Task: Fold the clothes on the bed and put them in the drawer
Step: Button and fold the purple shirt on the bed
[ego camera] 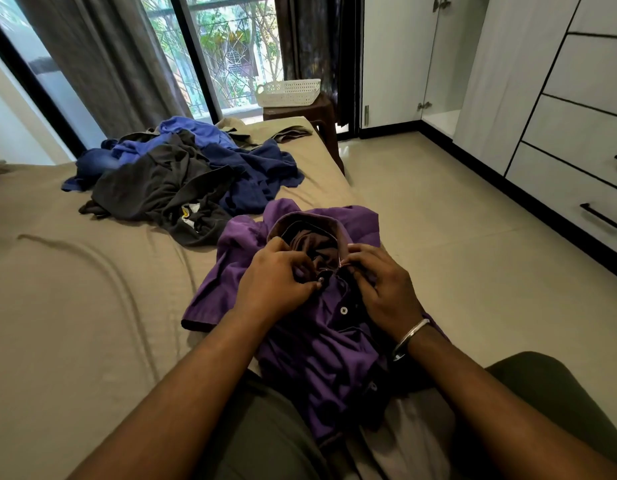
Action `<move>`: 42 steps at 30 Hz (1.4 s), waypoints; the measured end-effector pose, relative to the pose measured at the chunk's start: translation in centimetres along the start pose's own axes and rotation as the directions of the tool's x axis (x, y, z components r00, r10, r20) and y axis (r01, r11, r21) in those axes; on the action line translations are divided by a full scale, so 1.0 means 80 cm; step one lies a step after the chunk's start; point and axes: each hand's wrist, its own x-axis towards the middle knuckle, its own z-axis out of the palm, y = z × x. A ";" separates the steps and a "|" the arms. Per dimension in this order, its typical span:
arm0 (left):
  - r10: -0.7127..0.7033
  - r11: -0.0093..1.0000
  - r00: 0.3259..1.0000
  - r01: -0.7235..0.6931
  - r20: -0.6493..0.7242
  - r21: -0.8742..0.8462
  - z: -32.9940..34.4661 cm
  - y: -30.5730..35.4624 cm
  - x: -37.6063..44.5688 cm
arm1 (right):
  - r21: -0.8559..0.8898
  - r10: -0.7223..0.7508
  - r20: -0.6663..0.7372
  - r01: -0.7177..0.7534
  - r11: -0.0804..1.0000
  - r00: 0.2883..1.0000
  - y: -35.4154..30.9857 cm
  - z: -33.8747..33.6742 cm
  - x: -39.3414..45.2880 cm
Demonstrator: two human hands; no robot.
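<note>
Hands meet at the neck of a purple shirt (321, 344) that lies across the person's lap and the near edge of the bed (75, 306). The left hand (279, 282) pinches the placket just below the collar, fingers curled onto the cloth; the right hand (380, 285) grips the opposite edge of the collar, thumb and fingers closed on it. They seem to be working the top button, though the fingertips hide it, so I cannot be sure; one white button (343, 310) shows lower on the placket. The shirt is bunched, one sleeve spread on the bed and the hem trailing between the knees. If folding begins from this crumpled state, the creases will likely be folded in and the bundle will come out lopsided, so it wants laying flat first. The hem could also slip off toward the floor (438, 209), since much of the garment hangs past the mattress edge. A pile of dark and blue clothes (182, 171) waits further up the bed, unfolded. The drawers (584, 192) stand shut at the right, well apart.
</note>
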 end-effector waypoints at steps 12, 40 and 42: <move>0.121 0.990 0.992 -0.118 -0.031 0.083 0.003 0.004 0.001 | -0.035 -0.137 0.014 0.138 0.990 0.990 0.000 0.007 -0.009; 0.180 0.918 0.982 -0.144 0.065 -0.371 0.001 0.008 0.000 | 0.032 -0.217 -0.053 0.219 0.975 0.975 -0.014 -0.001 -0.013; 0.164 0.915 0.982 -0.118 0.089 -0.386 0.002 0.007 0.000 | 0.033 -0.227 -0.045 0.228 0.973 0.973 -0.014 -0.001 -0.013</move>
